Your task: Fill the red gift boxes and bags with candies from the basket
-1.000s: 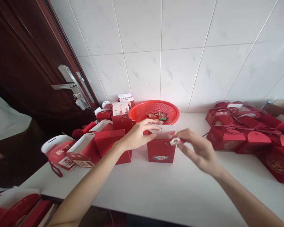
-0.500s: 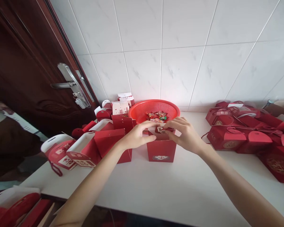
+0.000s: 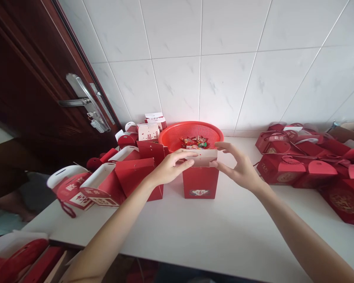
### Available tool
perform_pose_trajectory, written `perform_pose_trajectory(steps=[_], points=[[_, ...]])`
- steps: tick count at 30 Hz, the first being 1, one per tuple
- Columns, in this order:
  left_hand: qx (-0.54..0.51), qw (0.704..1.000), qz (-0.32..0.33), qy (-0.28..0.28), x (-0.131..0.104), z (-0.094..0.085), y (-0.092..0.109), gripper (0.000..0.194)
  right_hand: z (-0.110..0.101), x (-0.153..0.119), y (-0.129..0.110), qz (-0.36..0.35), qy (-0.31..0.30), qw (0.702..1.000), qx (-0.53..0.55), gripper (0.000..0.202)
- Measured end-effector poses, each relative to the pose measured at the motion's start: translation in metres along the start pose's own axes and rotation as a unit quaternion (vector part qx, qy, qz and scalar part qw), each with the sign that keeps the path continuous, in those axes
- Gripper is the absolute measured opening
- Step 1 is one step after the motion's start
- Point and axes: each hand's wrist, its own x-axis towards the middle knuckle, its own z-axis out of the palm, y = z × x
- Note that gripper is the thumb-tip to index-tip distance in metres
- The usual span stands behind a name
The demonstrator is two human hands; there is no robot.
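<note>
An upright red gift box (image 3: pixel 200 182) stands on the white table in front of me, its top open and its pale inner flap showing. At its left top edge is my left hand (image 3: pixel 174 167), fingers stretched and thumb apart, seeming to touch the rim. My right hand (image 3: pixel 237 165) is at the right top corner, with thumb and fingers spread wide and nothing between them. What lies inside the box is hidden by its front wall. Just behind it, a red plastic basket (image 3: pixel 171 133) holds several wrapped candies (image 3: pixel 197 142).
Several open red boxes (image 3: pixel 135 173) crowd the left side of the table (image 3: pixel 194 232). Closed red boxes with cords (image 3: pixel 283 169) are grouped at right. More boxes (image 3: pixel 20 255) sit low at left. A dark door (image 3: pixel 23 78) and part of a person (image 3: pixel 14 200) are at left.
The small patterned packet between my fingers at the box mouth is out of sight now. My right hand has opened and shifted slightly outward; the box stays in place.
</note>
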Motion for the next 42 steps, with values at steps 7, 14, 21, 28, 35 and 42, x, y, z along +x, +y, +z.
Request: perform_pose_trajectory(steps=[7,14,21,28,35,42], points=[[-0.004,1.000,0.006,0.021,-0.008,0.011,-0.005,0.037,0.016,-0.008,0.015,0.143,-0.154,0.949,0.234,0.055],[-0.059,0.991,0.014,0.123,0.013,0.023,-0.006,0.032,0.018,0.004,0.006,0.207,-0.072,0.905,0.365,0.045],[-0.081,0.982,0.042,0.168,0.029,0.024,0.001,0.048,0.008,0.018,0.005,0.212,-0.033,0.912,0.350,0.041],[-0.148,0.963,0.025,0.226,0.055,0.025,0.007,0.052,0.007,0.043,0.011,0.190,0.025,0.903,0.384,0.040],[-0.254,0.941,0.052,0.219,0.078,0.022,0.011,0.031,0.010,0.057,0.017,0.210,0.061,0.862,0.458,0.033],[-0.267,0.927,0.038,0.262,0.091,0.022,0.010,0.029,0.021,0.063,0.017,0.223,0.127,0.842,0.474,0.038]])
